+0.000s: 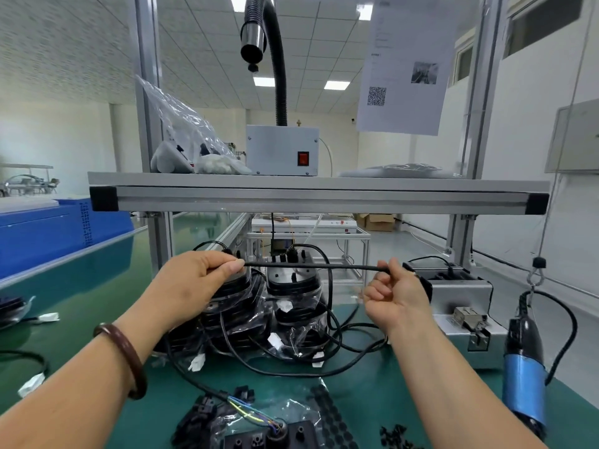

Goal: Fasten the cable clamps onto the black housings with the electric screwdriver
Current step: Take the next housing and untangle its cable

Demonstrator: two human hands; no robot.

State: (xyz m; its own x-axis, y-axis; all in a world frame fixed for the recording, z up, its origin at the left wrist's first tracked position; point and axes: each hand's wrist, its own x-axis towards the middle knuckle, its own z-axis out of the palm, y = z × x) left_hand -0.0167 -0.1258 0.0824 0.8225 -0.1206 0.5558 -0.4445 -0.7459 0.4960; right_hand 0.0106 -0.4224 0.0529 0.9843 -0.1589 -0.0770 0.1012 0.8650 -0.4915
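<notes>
Housings (293,280) stand stacked mid surface (81,322), where left hand (194,273) and right hand (395,293), apart, pinch one cable (308,266) taut, probably to untangle it, while the screwdriver (523,367) hangs idle at the right edge.

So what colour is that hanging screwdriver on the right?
The electric screwdriver is black with a blue band, clearest in the head view.

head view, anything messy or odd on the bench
Black cables lie tangled around the stacked housings, and small black parts are scattered loose at the near edge. One cable ends in splayed coloured wires.
</notes>
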